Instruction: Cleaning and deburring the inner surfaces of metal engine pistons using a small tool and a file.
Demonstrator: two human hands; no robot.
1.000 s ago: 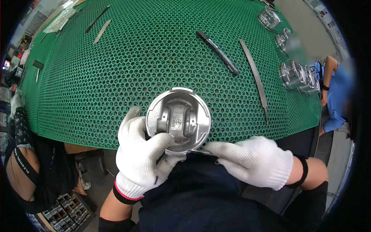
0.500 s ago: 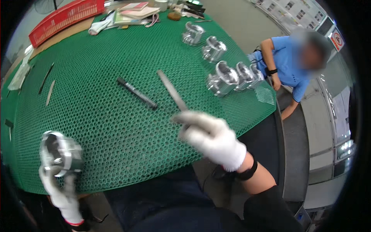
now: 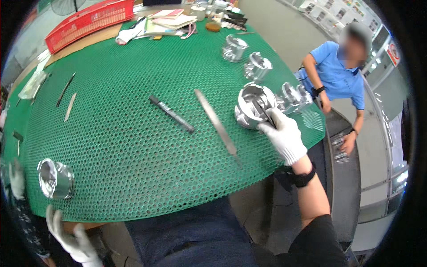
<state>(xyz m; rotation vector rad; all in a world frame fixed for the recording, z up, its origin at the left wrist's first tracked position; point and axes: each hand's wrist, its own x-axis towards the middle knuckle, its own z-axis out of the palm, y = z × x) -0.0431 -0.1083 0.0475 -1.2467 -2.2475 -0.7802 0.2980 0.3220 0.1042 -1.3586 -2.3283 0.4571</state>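
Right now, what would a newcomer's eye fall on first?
Probably the green mat, spread across the middle of the view. On its right, the right hand is at the near rim of a shiny piston; at the lower left, a lone piston sits just beyond the open left hand. The red basket also stands out at the upper left.

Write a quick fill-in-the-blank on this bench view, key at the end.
1. The right hand's grip, gloved in ____, is at a silver piston.
2. The black marker pen lies to the ____ of the flat file.
3. Beyond the left hand's grip, exactly ____ piston stands on the left half of the green mat.
4. The plastic basket at the far left is ____ in colour.

Key: white; left; one; red
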